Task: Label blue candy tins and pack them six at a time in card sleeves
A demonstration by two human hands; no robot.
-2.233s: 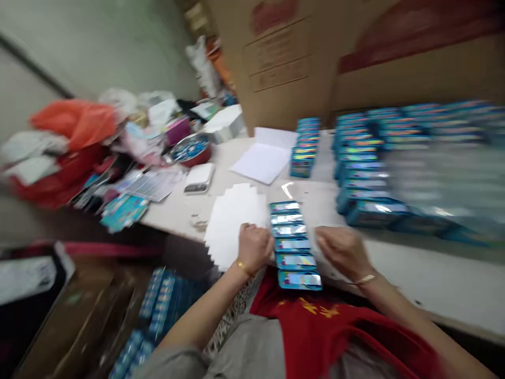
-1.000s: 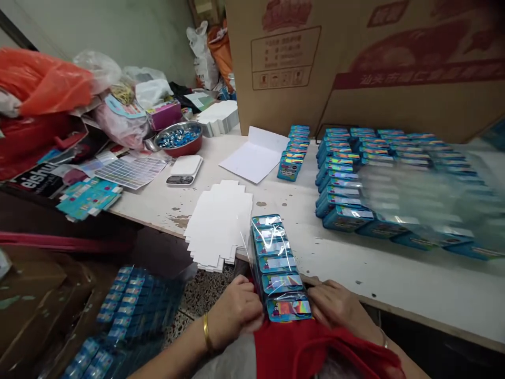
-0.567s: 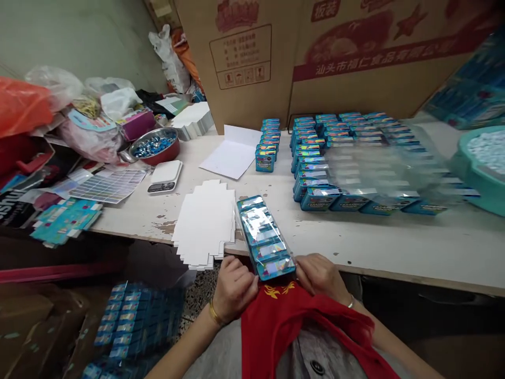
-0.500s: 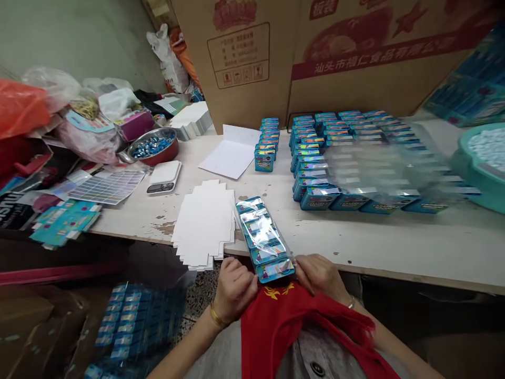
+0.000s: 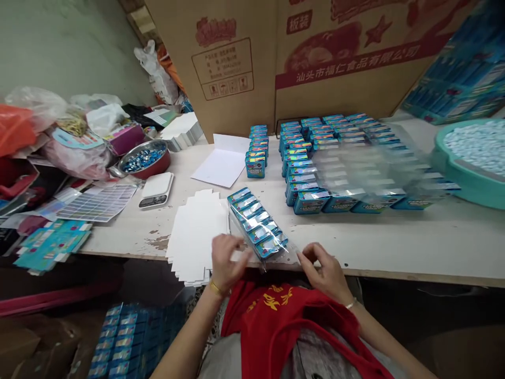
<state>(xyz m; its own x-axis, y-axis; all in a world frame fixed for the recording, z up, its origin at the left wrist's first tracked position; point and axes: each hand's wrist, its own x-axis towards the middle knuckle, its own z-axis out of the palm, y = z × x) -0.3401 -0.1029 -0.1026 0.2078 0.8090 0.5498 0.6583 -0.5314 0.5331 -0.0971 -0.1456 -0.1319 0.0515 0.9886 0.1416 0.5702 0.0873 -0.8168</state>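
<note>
R hand [image 5: 321,268] grip pinched on clear wrap [image 5: 289,257] corner; L hand [image 5: 229,261] half-curled, can't tell if holding. Blue pack row [image 5: 257,223] on surface [image 5: 374,242] nr edge; prob best pull wrap evenly.

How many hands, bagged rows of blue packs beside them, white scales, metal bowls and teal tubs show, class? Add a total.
Left hand, right hand: 2
Bagged row of blue packs: 1
White scale: 1
Metal bowl: 1
Teal tub: 1
Total: 6
</note>
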